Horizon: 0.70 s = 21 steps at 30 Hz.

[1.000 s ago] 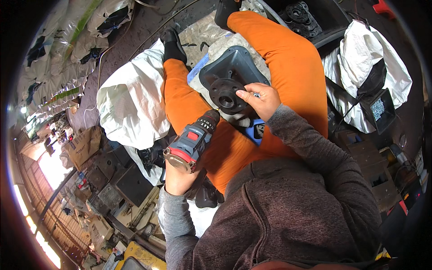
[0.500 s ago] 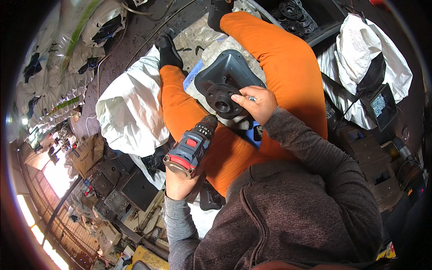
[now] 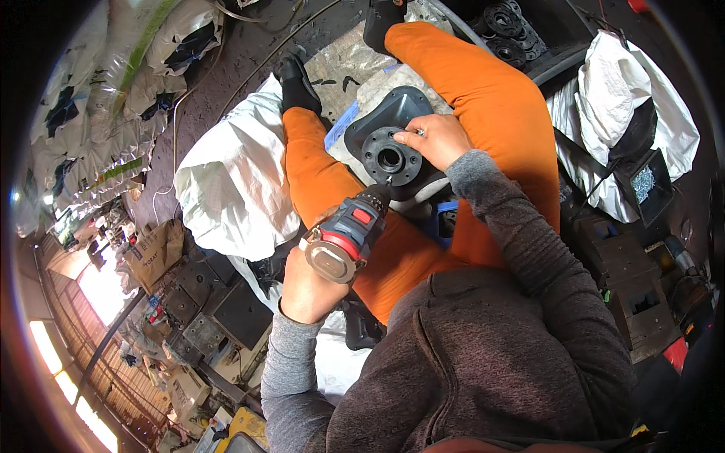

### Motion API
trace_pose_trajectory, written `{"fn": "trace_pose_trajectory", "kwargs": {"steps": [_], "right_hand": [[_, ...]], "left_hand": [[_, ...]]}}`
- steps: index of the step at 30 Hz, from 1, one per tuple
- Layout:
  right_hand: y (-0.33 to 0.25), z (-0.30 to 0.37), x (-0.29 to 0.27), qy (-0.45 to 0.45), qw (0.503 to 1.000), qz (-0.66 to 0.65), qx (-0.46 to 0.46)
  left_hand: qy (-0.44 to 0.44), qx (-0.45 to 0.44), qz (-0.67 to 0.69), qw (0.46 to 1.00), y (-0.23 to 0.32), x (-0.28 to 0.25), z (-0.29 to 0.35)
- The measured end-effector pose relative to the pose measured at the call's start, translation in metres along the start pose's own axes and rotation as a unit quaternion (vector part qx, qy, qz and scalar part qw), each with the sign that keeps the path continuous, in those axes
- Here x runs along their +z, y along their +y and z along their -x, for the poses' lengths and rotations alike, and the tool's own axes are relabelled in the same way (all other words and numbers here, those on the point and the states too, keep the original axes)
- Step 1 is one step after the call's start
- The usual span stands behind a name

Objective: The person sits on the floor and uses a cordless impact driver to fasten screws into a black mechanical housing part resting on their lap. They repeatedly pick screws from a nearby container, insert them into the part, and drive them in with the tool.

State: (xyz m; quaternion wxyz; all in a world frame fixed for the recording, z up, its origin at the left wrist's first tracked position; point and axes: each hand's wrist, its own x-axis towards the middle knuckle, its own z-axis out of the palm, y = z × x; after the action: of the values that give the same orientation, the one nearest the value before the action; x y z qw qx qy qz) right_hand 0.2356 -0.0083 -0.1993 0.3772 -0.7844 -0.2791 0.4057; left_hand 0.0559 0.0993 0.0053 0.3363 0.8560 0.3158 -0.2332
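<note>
I sit on the floor with my legs in orange trousers (image 3: 483, 90) spread. Between them lies a dark plastic part (image 3: 396, 117) with a round black flange (image 3: 390, 157) and a centre hole. My left hand (image 3: 306, 291) grips a red and grey cordless drill (image 3: 346, 235); its bit tip touches the flange's near rim. My right hand (image 3: 434, 140) rests on the flange's right side, fingers pinched as if on a small screw, though the screw itself is too small to make out.
A large white sack (image 3: 234, 181) lies left of my left leg. Another white sack (image 3: 634, 98) and a black box of small screws (image 3: 646, 185) stand at the right. Black round parts (image 3: 521, 34) are piled at the top. Metal blocks (image 3: 219, 309) lie lower left.
The drill has swung in from my left thigh, and its tip now meets the flange. My right hand has shifted slightly on the flange's right edge.
</note>
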Motion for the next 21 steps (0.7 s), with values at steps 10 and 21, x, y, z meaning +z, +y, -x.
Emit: {"fn": "trace_pose_trajectory", "kwargs": {"steps": [10,21], "right_hand": [[0.006,0.001,0.002,-0.017,1.000,-0.008,-0.017],[0.012,0.009,0.011,0.047,0.999,-0.006,-0.012]], "left_hand": [[-0.051,-0.002,-0.037,0.998,-0.001,0.001,-0.008],[0.008,0.005,-0.034,0.999,-0.013,0.012,0.005]]}}
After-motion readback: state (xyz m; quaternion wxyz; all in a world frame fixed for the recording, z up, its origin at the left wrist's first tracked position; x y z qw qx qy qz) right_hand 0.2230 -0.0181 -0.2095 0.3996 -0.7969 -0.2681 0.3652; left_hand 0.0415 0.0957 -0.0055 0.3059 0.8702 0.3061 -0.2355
